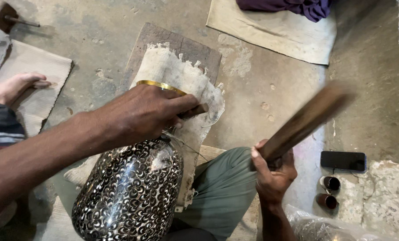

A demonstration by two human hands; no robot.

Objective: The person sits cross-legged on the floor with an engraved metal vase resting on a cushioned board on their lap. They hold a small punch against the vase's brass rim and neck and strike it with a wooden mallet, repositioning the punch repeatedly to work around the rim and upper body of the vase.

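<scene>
On the board's [155,38] cloth [172,67], my left hand [143,114] grips what looks like a punch [195,110] against the patterned vase's [130,192] brass rim [159,85]; my right hand [273,172] clenches a blurred wooden mallet [306,120].

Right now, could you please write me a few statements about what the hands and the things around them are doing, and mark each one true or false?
1. The left hand rests on the neck of the patterned metal vase. True.
2. The right hand holds a paintbrush. False: it grips a wooden stick, blurred in the picture.
3. The vase has a gold rim lying over a frayed cloth. True.
4. The dark phone lies on the vase. False: it lies on the floor, to the right.
5. Two small cups stand just below the phone in the picture. True.
6. The frayed cloth lies straight on bare concrete. False: a wooden board is under it.
</scene>
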